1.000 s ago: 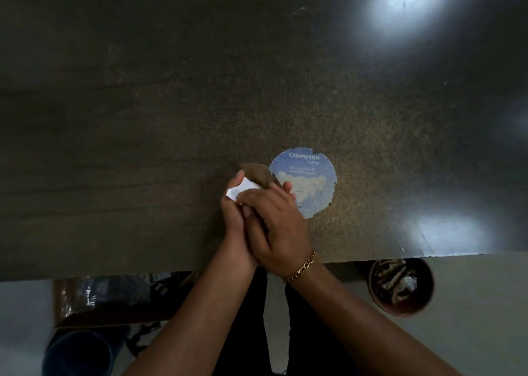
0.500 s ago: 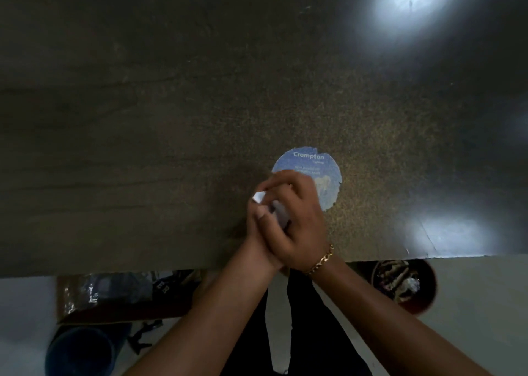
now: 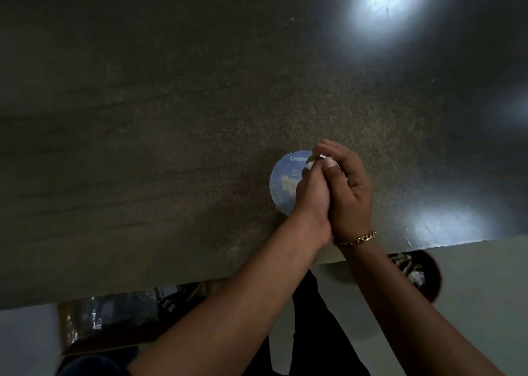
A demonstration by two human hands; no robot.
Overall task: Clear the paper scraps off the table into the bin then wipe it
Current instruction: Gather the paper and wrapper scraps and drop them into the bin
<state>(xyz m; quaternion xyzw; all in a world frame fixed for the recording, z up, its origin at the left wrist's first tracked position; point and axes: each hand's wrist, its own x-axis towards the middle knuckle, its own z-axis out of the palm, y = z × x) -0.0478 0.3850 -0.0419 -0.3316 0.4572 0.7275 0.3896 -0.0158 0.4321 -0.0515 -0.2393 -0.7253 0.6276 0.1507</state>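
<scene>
My two hands are pressed together above the dark table (image 3: 171, 147), near its front edge. My left hand (image 3: 310, 195) and my right hand (image 3: 350, 192) pinch white paper scraps (image 3: 314, 162) between them; only small white bits show at the fingertips. A round blue paper disc (image 3: 283, 184) printed "Crompton" lies flat on the table, half hidden under my left hand. A round brown bin (image 3: 431, 278) with scraps inside stands on the floor below the table's edge, to the right of my right forearm.
A cardboard box (image 3: 114, 318) with shiny wrapped contents sits under the table at the lower left. A dark blue round container (image 3: 80, 367) is beside it at the bottom edge. Bright light glare marks the table at the top right and right.
Both hands, still clasped on the white scraps, have moved to the right over the blue disc. The scraps are more enclosed now, with less white showing.
</scene>
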